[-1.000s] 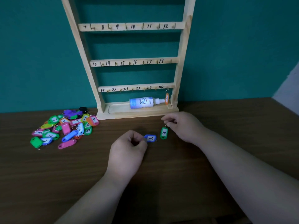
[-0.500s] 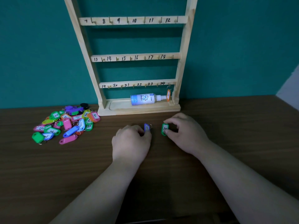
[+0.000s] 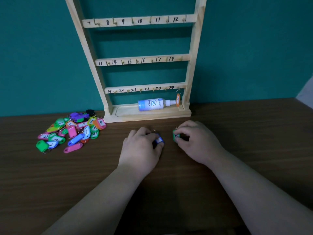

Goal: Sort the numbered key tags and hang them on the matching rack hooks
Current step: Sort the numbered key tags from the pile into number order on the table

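Note:
A wooden rack point(image 3: 144, 59) with numbered hooks from 7 to 24 stands against the teal wall. One orange tag point(image 3: 178, 99) hangs on the hook by 24. My left hand point(image 3: 142, 146) pinches a blue key tag point(image 3: 159, 140) just above the brown table point(image 3: 84, 180). My right hand point(image 3: 196, 141) pinches a green key tag point(image 3: 176, 135) marked 10, a short way to the right of the blue one. A pile of coloured numbered tags point(image 3: 71, 131) lies on the table at the left.
A white and blue spray bottle point(image 3: 152, 104) lies on its side in the rack's base tray. A small black object point(image 3: 90, 112) sits behind the tag pile. The table's right end meets a pale wall corner point(image 3: 306, 92).
Both hands have lifted their tags off the table and turned them, the blue one from flat to held between the fingers. The camera has moved a little closer to the rack.

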